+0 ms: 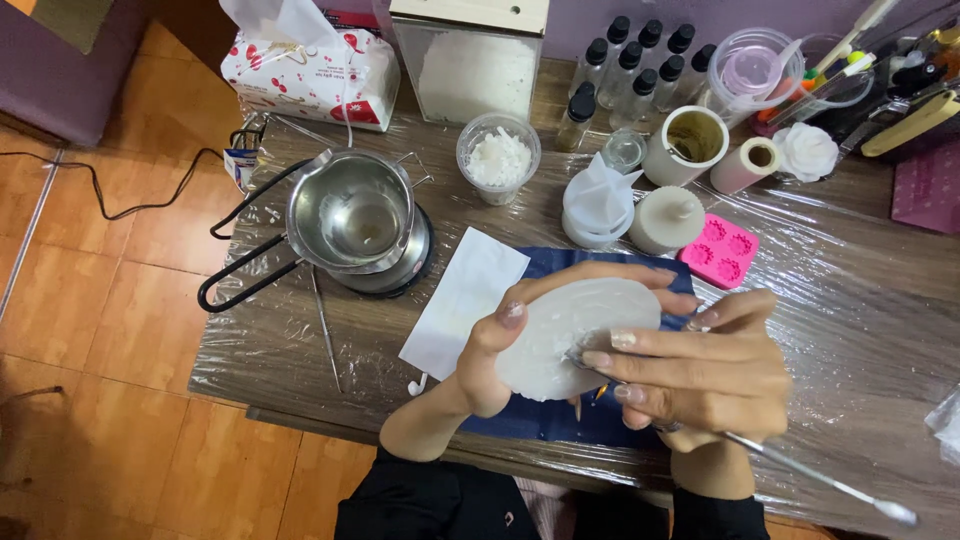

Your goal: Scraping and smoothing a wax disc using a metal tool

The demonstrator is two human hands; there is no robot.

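Both our hands meet over the blue mat (640,262) — a white wax disc (570,335) between them.

We cradle the wax disc in our left hand (500,350), thumb curled over its near-left rim and fingers wrapped behind its far edge, so the flat face tilts up toward us above the table's front edge. Our right hand (700,375) is closed on a thin metal tool (820,480), held like a pen — its tip touches the disc's right side, its long handle trailing down to the right. The disc's long axis runs lower-left to upper-right. Beyond lie a white paper sheet (465,300), a steel melting pot (355,212) on a burner, a pink flower mould (720,250) and a tub of wax flakes (498,158).
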